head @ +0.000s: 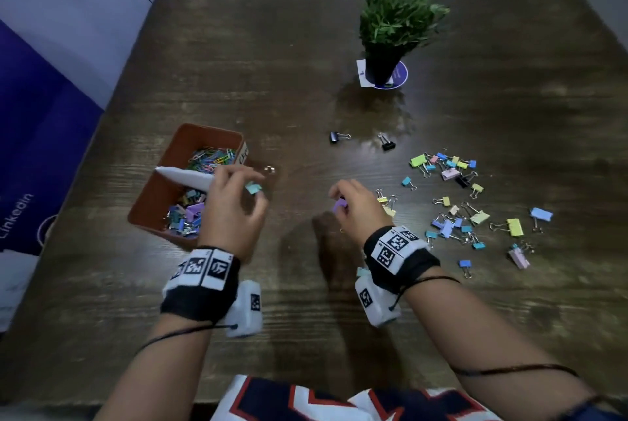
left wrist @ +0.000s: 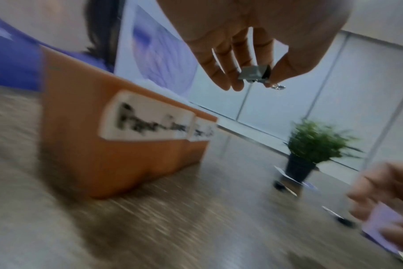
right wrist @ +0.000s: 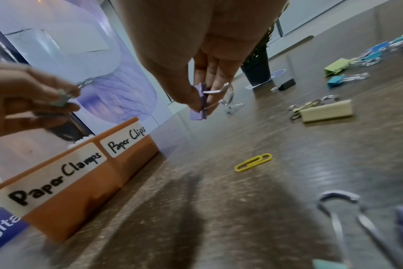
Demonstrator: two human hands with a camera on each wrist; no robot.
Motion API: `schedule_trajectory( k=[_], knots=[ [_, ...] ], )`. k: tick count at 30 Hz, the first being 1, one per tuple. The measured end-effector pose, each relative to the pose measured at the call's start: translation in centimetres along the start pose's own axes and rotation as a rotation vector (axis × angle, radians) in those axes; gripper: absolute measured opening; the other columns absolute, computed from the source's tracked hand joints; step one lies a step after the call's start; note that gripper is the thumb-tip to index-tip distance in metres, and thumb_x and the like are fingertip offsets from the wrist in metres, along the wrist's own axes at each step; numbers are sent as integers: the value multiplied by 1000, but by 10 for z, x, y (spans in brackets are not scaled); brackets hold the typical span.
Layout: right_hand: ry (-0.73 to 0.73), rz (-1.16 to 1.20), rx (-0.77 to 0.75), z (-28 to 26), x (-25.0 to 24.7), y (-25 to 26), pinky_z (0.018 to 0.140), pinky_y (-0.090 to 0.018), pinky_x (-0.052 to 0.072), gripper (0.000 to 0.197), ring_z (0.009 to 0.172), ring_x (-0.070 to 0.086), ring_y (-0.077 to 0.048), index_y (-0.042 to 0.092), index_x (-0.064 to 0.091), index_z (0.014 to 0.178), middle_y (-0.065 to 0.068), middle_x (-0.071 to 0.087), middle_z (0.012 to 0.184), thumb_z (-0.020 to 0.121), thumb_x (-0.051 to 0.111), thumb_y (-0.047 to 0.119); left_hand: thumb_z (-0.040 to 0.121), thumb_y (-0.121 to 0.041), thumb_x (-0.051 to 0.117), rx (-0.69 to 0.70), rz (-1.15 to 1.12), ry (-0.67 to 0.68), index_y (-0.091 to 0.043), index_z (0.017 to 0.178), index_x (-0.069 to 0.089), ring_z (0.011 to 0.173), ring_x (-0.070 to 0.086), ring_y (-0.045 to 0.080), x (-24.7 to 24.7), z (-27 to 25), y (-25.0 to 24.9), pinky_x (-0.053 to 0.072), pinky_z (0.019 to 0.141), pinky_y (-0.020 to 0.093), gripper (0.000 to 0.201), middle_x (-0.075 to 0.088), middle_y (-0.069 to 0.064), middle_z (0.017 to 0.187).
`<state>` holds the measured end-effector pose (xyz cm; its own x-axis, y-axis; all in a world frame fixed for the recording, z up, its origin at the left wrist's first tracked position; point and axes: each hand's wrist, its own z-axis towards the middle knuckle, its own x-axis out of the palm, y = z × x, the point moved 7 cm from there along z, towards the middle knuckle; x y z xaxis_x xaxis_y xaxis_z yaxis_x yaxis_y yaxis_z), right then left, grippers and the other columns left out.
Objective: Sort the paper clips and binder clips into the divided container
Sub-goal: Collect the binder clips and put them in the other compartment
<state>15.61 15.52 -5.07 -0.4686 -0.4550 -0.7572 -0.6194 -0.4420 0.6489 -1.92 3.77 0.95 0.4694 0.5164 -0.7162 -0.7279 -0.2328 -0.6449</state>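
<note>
From the head view my left hand [head: 234,213] pinches a teal binder clip [head: 253,188] beside the orange divided container [head: 159,196] — paper clips far compartment, binder clips near. Left wrist: blurred, fingers [left wrist: 228,76] closed on that clip. Right wrist: my right hand [right wrist: 203,60] pinches a purple binder clip [right wrist: 199,102] above the woodgrain table [right wrist: 219,209] — a yellow wire paper clip [right wrist: 253,162] lies flat.

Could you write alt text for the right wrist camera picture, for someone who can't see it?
A right hand pinches a purple binder clip above a dark wooden table. To the left, the left hand holds a teal binder clip over an orange container labelled "Paper Clamps" and "Paper Clips". A yellow paper clip and more binder clips lie on the table.
</note>
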Motion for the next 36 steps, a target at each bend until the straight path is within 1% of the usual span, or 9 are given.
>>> schedule_trajectory(
  k=[3,5,8,11,17,21,26,33,36],
  knots=[
    [11,32,-10,4,11,15,81,-38,49,25,90,56,-20,12,59,103,-4,57,107,84,55,-3,79,-2,64,-89,84,-153,-9,98,66,104,52,19,-44,-4,44,36,91,19,20,52,10,111],
    [7,48,2,5,16,20,79,-29,46,26,90,55,-17,12,59,106,-5,57,109,85,56,-3,79,-3,65,-171,139,-174,-9,99,66,102,52,23,-59,-9,71,42,90,28,21,52,13,111],
    [29,39,31,6,22,25,74,-21,40,24,86,54,-11,14,57,107,-2,58,108,88,56,0,80,-9,66,-236,219,-71,-13,98,66,100,54,24,-57,-16,95,44,87,40,19,53,8,110],
    [57,-11,37,7,28,31,78,-28,47,23,91,58,-15,15,57,107,-1,61,109,88,54,2,84,-23,61,-213,319,77,-20,99,71,107,53,26,-46,-22,105,36,92,42,18,59,2,112],
    [226,-177,99,8,40,43,76,-31,49,23,88,59,-21,19,59,106,-3,61,107,89,50,5,96,-23,48,-293,294,-79,-17,134,53,134,31,30,-81,-15,131,24,108,48,39,43,5,144],
    [131,-38,-62,18,41,90,81,-32,49,23,91,58,-18,17,61,106,-3,61,109,87,55,7,101,-26,39,-373,283,36,-15,151,27,145,17,27,-69,-15,155,14,117,45,52,28,9,155],
    [122,202,-227,36,72,156,72,-25,48,20,72,50,0,21,62,98,4,60,99,84,63,7,102,-26,36,-366,237,31,-15,152,23,146,15,26,-62,-15,163,15,117,45,53,27,8,156],
    [165,257,-236,57,128,195,94,-37,49,29,100,60,-22,9,60,117,-9,56,119,88,57,5,102,-23,36,-309,225,42,-12,151,24,146,17,28,-62,-14,171,14,118,44,52,30,10,155],
    [46,247,-341,50,119,192,84,-39,52,21,93,60,-20,10,62,106,-5,57,109,88,53,4,102,-25,35,-304,231,56,-14,151,23,146,16,27,-61,-15,175,13,118,44,52,28,9,155]
  ],
)
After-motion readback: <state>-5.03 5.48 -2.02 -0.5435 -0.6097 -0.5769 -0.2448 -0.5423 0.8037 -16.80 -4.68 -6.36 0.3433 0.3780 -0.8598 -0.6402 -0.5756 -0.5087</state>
